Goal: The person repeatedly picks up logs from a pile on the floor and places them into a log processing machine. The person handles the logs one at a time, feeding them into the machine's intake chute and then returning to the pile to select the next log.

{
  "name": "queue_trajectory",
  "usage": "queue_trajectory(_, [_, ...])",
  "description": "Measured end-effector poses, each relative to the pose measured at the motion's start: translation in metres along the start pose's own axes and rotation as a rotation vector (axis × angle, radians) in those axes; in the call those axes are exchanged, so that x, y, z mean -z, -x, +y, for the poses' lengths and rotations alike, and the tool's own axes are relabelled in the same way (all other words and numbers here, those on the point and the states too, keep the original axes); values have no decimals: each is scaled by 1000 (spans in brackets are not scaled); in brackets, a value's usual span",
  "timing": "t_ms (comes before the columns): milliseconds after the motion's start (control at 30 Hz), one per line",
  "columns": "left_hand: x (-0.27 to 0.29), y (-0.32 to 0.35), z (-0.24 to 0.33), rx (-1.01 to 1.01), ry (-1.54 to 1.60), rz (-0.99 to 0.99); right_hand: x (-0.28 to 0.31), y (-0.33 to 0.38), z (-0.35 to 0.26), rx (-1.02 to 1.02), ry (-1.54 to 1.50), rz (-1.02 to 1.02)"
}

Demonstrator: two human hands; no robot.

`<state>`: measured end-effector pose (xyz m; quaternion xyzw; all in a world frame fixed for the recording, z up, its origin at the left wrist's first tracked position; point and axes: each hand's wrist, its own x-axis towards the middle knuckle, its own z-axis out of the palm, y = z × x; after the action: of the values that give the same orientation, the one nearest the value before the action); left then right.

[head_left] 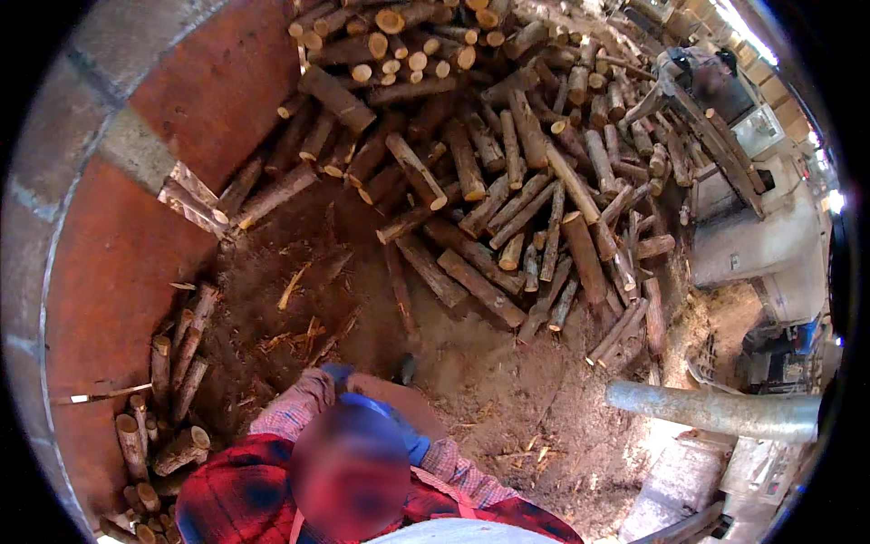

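**Logs on the go, my hands out of shot**

Head view: my hands aren't in frame, so can't tell if open or holding. Below me a co-worker's blue gloves (412,444) grip a brown log (399,403). Big log pile (507,181) sits well beyond, across the dirt floor (489,381). Step, I reckon: shifting logs. Next move wants a firm two-hand grip.

Dozens of cut logs (507,172), one metal pipe (707,410).

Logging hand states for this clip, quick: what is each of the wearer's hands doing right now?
Left hand: not in view.
Right hand: not in view.
The blue-gloved hands on the log are a co-worker's.
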<state>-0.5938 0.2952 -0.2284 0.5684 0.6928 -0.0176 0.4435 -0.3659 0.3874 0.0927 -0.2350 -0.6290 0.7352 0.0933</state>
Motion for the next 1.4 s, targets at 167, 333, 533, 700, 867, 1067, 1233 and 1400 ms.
queue_trajectory(167, [66, -70, -53, 241, 180, 27, 14, -68, 78, -292, -612, -89])
queue_trajectory(333, [92, -215, -80, 361, 345, 63, 79, -155, 197, -425, 60, 172])
queue_trajectory(533, [76, -444, -121, 247, 279, 194, 148, -239, 490, -1020, 21, 758])
queue_trajectory(700, [53, -553, -150, 225, 236, 300, 198, -272, 660, -618, 1017, 675])
queue_trajectory(867, [65, -516, -120, 279, 425, 373, 218, -278, 640, -923, 668, 314])
queue_trajectory(1067, [130, -335, 3, 418, 1117, 302, 200, -160, 491, -945, -416, 302])
queue_trajectory(1233, [165, -79, 91, 448, 1633, -232, 140, 34, 329, -863, -958, 463])
queue_trajectory(1400, [143, 91, 161, 342, 1418, -671, 2, 219, 308, -601, -1507, 896])
